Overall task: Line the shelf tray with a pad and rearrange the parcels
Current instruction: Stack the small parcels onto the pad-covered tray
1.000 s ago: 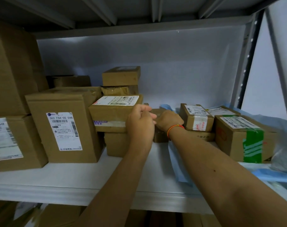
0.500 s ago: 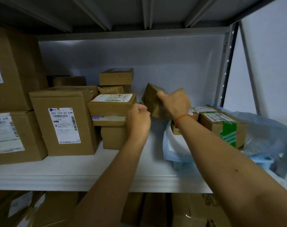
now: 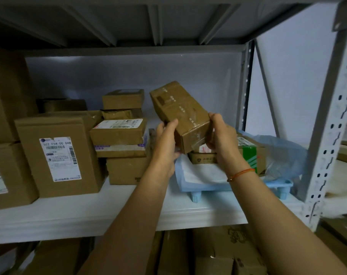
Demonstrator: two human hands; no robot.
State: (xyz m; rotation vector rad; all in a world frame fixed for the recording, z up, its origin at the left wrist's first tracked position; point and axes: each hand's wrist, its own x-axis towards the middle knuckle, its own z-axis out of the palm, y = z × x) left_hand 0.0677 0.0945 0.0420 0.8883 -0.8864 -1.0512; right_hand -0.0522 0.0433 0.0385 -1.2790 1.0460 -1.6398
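Note:
A small brown taped parcel (image 3: 180,112) is held tilted in the air above the shelf, its near end between both hands. My left hand (image 3: 166,143) grips its left lower corner and my right hand (image 3: 221,135) grips its right end. Below them a light blue tray (image 3: 277,184) with short legs stands on the white shelf (image 3: 89,213), lined with a white and blue pad (image 3: 196,173). On the pad sit a flat parcel (image 3: 202,157) and a parcel with green tape (image 3: 251,155), partly hidden by my right hand.
Stacked cardboard boxes fill the shelf's left half, among them a tall labelled box (image 3: 59,153) and a labelled parcel (image 3: 119,133) on another. A blue plastic bag (image 3: 283,153) lies behind the tray. A perforated metal upright (image 3: 331,120) stands at right. More boxes sit below the shelf.
The small parcel has been lifted from the shelf and raised. My left hand has left the stacked parcel and now grips the small parcel together with my right hand.

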